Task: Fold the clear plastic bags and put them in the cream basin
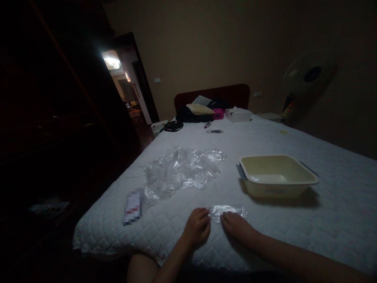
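"Watching remotely, how far along am I?"

"Partway, I judge. By the bed's (165,232) near edge, the small clear plastic (216,212) lies compact; my left hand (198,226) curls at its end, grip unclear; my right hand (237,226) rests unclenched on it. Toward the left edge, the larger plastic sheet (185,169) lies crumpled, seemingly undone."

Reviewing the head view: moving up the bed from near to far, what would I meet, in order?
Small piece of clear plastic at the hands, large crumpled plastic sheet, slim dark item, white box, dark red headboard.
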### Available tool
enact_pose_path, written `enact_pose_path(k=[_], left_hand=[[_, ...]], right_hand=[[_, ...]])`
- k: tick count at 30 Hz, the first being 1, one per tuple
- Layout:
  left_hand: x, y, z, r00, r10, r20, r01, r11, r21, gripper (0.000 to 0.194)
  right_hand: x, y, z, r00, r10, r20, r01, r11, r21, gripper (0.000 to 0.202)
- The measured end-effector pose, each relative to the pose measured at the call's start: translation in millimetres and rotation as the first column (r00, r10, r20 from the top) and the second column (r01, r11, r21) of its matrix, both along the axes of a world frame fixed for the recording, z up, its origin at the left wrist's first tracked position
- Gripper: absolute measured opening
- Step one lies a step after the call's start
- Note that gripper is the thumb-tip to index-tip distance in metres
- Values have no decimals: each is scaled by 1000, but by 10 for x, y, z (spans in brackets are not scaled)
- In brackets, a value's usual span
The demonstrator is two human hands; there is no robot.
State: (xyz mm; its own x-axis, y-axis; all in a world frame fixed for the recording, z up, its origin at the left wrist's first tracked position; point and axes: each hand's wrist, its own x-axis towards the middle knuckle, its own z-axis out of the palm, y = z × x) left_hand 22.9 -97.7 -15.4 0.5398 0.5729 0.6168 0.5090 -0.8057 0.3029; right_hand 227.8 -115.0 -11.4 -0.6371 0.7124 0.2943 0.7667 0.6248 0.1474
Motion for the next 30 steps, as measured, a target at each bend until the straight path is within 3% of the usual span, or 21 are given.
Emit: enact_pose_path(k=[8,12,17,21,24,26,30], left_hand=[[-11,9,-22,1000,17,-23,-17,1000,-2,25],[-46,10,-71,999,37,-22,-37,999,19,43],[-89,16,-155,997,69,42,-70,997,17,60],[-83,19,-166,993,116,35,-118,993,32,51],[-47,32,-156,991,134,-6,-133,984,118,41],[-10,54,-143,991,125,-46,-114,976,184,36],[102,125,-105,989,18,-149,21,968,251,29]], right_hand=[[-95,75,24,981,-101,166,94,994,49,20],[-50,83,48,984,-65,169,59,998,38,18],[106,111,73,991,43,124,-48,998,37,17],[327,169,21,980,198,15,-199,980,18,24],[472,188,-18,962,265,-61,-265,964,9,29],[516,173,-25,965,242,-103,-247,968,-33,30],[493,123,-2,982,24,-189,-54,987,-153,32]])
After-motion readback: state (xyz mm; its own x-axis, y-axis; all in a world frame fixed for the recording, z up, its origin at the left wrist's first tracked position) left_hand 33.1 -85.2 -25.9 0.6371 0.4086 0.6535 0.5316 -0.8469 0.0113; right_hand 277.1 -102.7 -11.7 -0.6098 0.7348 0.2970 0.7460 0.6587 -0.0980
